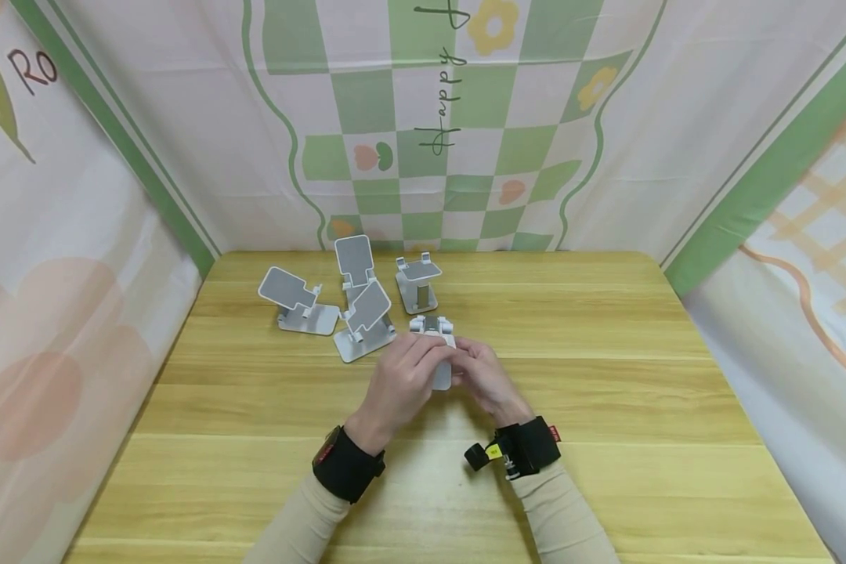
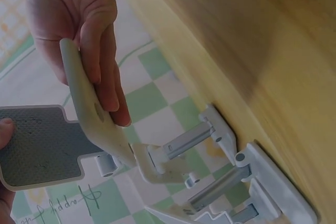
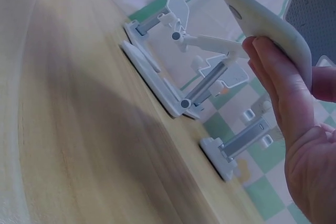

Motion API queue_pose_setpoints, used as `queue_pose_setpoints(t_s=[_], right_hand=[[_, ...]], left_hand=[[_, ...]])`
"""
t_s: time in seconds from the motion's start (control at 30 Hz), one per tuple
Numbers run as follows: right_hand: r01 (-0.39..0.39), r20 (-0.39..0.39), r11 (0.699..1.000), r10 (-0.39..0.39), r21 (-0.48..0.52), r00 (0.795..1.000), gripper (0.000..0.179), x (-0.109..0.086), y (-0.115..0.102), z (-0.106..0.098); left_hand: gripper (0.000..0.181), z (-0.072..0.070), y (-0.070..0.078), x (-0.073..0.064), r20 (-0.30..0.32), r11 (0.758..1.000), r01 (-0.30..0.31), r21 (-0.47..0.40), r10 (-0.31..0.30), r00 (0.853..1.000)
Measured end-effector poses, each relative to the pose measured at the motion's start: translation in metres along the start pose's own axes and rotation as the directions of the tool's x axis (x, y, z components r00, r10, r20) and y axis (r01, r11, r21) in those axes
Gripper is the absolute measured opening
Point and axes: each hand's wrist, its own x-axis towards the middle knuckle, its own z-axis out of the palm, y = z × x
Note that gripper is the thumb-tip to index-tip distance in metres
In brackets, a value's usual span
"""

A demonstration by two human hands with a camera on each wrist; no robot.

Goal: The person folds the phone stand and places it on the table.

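Both hands hold one white folding phone stand [image 1: 442,379] above the middle of the table. The left hand [image 1: 402,380] lies across its upper face; in the left wrist view its thumb [image 2: 5,132] presses on the grey padded plate [image 2: 39,148]. From the other side, the right hand [image 1: 489,382] pinches the smooth white base [image 3: 270,24] between thumb and straight fingers. Base and padded plate are spread apart at an angle in the left wrist view. Two small hooked feet [image 1: 432,323] point away from the person in the head view.
Several similar phone stands stand unfolded beyond the hands: one at far left [image 1: 289,290], one at the back [image 1: 355,261], one close by the left hand [image 1: 368,308], one to the right [image 1: 420,272]. Printed cloth [image 1: 479,157] hangs behind the wooden table [image 1: 606,407].
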Motion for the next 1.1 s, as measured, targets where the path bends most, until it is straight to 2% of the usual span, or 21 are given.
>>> queue_pose_setpoints(t_s=[0.2, 0.43, 0.67, 1.1], right_hand=[[-0.002, -0.011, 1.0, 0.002, -0.005, 1.0, 0.048, 0.0, -0.001, -0.002], [-0.001, -0.008, 1.0, 0.002, 0.026, 1.0, 0.048, 0.0, -0.003, -0.002], [-0.014, -0.017, 0.999, 0.015, 0.03, 1.0, 0.045, 0.0, -0.005, -0.003], [-0.019, -0.041, 0.999, 0.021, 0.049, 0.999, 0.045, 0.0, -0.006, -0.003]], left_hand=[[0.021, 0.001, 0.003, -0.003, 0.005, 1.0, 0.002, 0.005, -0.002, 1.0], [0.009, 0.005, 0.006, -0.008, -0.006, 1.0, 0.008, 0.008, -0.008, 1.0], [0.012, 0.009, 0.008, -0.012, -0.003, 1.0, 0.009, 0.012, -0.009, 1.0], [0.013, 0.016, 0.013, -0.021, 0.008, 0.998, 0.052, -0.028, -0.052, 0.999]])
